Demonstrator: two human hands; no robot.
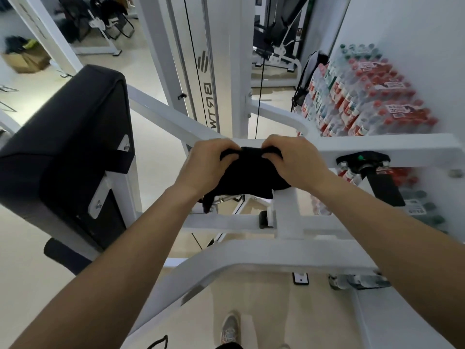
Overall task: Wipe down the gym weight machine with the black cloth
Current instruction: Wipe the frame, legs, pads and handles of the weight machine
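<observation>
The head camera looks down at two bare arms that reach out over a white gym weight machine [382, 147].

The left hand [207, 163] and the right hand [295, 161] are close together, side by side. Between them is the black cloth [247, 176]. The fingers [222, 148] of both hands are curled over the top edge of the cloth and pinch it, one hand on each side. The cloth is bunched up in the middle and hangs down in soft folds. It sits over the spot where the white bars of the machine meet. Its lower right part looks like it rests on a bar, but I cannot tell how hard it presses.

The cloth looks soft, floppy and light. It will bend any way it is pulled, and a loose corner can flop down. I think it is best to hold it in a thick bunch, so a flat part faces the metal. The white bars look hard and smooth, so the cloth should slide on them easily.

On the left of the machine is a big black pad [70, 137]. On the right is a black handle [378, 183]. Packs of water bottles [364, 99] are stacked by the wall. Far below, a grey shoe [230, 328] stands on the floor.
</observation>
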